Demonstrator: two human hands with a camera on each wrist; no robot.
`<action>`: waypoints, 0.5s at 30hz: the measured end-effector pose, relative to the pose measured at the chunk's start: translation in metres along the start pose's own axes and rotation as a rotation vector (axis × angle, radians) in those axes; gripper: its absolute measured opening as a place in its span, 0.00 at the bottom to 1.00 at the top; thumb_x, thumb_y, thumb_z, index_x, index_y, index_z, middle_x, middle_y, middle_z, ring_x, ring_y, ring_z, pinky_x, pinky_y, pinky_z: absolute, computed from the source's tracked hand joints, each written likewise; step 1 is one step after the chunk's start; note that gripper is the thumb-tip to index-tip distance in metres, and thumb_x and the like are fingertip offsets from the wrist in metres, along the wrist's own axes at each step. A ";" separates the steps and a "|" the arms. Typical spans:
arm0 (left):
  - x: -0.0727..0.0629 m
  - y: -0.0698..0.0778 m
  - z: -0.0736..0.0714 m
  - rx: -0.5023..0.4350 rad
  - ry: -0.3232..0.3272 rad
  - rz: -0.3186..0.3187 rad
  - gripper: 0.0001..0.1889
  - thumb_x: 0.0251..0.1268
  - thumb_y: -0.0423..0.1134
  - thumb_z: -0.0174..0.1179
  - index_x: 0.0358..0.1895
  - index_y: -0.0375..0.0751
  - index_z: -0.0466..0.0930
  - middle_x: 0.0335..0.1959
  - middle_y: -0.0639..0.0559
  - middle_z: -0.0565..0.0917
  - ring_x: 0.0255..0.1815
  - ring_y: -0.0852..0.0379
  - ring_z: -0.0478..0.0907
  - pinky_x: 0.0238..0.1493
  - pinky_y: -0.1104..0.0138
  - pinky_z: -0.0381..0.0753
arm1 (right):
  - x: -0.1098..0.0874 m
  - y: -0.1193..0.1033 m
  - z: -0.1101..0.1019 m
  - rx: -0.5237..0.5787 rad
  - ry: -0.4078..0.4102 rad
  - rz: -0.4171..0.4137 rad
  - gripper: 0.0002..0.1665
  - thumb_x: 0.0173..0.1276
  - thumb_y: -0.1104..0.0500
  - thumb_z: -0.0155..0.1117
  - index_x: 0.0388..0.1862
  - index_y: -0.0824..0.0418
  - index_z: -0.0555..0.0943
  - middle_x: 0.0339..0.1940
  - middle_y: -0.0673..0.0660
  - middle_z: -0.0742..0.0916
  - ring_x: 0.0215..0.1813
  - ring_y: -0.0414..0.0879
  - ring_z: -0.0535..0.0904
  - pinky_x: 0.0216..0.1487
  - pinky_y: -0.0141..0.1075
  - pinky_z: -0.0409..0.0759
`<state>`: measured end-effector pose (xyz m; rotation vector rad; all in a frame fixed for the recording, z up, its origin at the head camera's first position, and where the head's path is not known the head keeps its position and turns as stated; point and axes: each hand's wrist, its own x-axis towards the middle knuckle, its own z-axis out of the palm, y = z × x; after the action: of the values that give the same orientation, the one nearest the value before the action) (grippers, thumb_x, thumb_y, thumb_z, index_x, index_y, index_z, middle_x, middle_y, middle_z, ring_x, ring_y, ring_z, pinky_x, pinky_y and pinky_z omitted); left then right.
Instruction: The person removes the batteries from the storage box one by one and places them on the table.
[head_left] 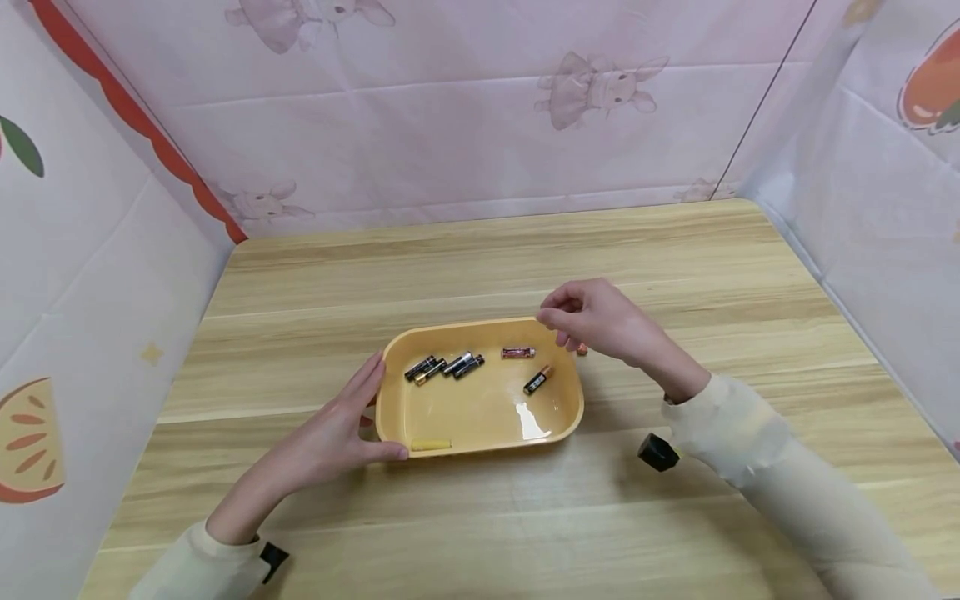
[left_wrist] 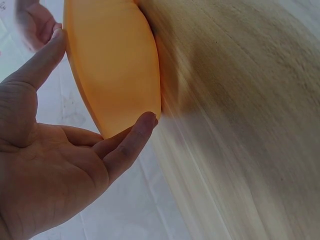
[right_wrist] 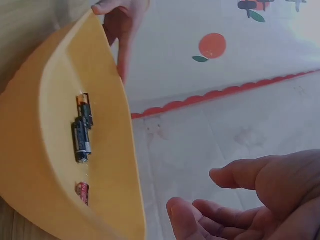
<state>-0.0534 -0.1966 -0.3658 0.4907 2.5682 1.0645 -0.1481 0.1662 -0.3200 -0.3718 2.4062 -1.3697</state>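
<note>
A yellow plastic tray with rounded corners sits on the wooden table. Inside lie several dark batteries in a cluster left of centre, a pink-red battery and a black battery with a copper end. Along the front left inner corner lies a yellow stick-shaped piece. My left hand grips the tray's left end, thumb at the front corner and fingers along the side. Over the back right corner is my right hand. Its thumb and fingers stand apart in the right wrist view, holding nothing.
A small orange-red object lies on the table just right of the tray, partly under the right hand. Black wrist devices show at both sleeves. Printed cloth walls border the wooden table at back and sides.
</note>
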 end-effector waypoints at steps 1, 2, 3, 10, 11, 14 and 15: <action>0.000 -0.001 0.000 0.000 0.000 0.000 0.63 0.56 0.48 0.79 0.83 0.30 0.40 0.85 0.38 0.37 0.66 0.43 0.75 0.57 0.57 0.84 | 0.002 0.000 0.002 -0.011 -0.014 0.005 0.15 0.78 0.56 0.64 0.52 0.68 0.84 0.37 0.62 0.86 0.33 0.53 0.83 0.29 0.37 0.84; 0.000 -0.001 0.001 0.000 0.000 -0.003 0.63 0.56 0.47 0.79 0.83 0.30 0.40 0.85 0.38 0.37 0.66 0.44 0.75 0.57 0.58 0.84 | 0.004 -0.001 0.004 -0.021 -0.026 0.007 0.15 0.78 0.56 0.64 0.53 0.67 0.84 0.36 0.62 0.86 0.34 0.54 0.83 0.30 0.37 0.84; 0.001 -0.001 0.002 0.004 0.001 -0.007 0.63 0.56 0.47 0.80 0.83 0.30 0.40 0.85 0.39 0.36 0.66 0.44 0.75 0.57 0.58 0.84 | 0.006 -0.001 0.007 -0.029 -0.036 0.006 0.16 0.78 0.56 0.63 0.53 0.68 0.84 0.36 0.61 0.86 0.34 0.54 0.83 0.32 0.38 0.85; 0.002 -0.004 0.004 0.027 0.002 -0.017 0.64 0.55 0.47 0.80 0.83 0.31 0.40 0.85 0.40 0.36 0.62 0.47 0.77 0.58 0.58 0.83 | 0.016 0.004 0.022 0.006 -0.085 -0.002 0.16 0.77 0.58 0.64 0.52 0.71 0.83 0.36 0.62 0.87 0.39 0.59 0.84 0.42 0.48 0.89; 0.003 -0.004 0.004 0.028 0.002 -0.018 0.64 0.55 0.48 0.80 0.83 0.32 0.40 0.85 0.40 0.36 0.61 0.48 0.77 0.57 0.58 0.83 | 0.017 0.004 0.024 0.013 -0.093 0.000 0.15 0.77 0.59 0.64 0.52 0.71 0.83 0.35 0.62 0.86 0.39 0.59 0.84 0.42 0.48 0.89; 0.003 -0.003 0.004 0.027 0.004 -0.021 0.64 0.55 0.49 0.80 0.83 0.32 0.40 0.85 0.41 0.36 0.61 0.48 0.77 0.57 0.58 0.83 | 0.019 0.004 0.031 0.022 -0.121 0.009 0.15 0.77 0.59 0.64 0.52 0.71 0.84 0.35 0.63 0.87 0.38 0.60 0.84 0.41 0.49 0.89; 0.003 -0.003 0.004 0.026 0.004 -0.019 0.64 0.55 0.49 0.80 0.83 0.32 0.40 0.85 0.41 0.36 0.62 0.48 0.77 0.57 0.57 0.84 | 0.020 0.004 0.034 0.023 -0.132 0.014 0.16 0.77 0.58 0.63 0.52 0.70 0.84 0.36 0.64 0.87 0.38 0.59 0.84 0.42 0.49 0.89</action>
<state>-0.0547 -0.1954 -0.3712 0.4699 2.5887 1.0276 -0.1527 0.1342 -0.3426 -0.4249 2.2797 -1.3232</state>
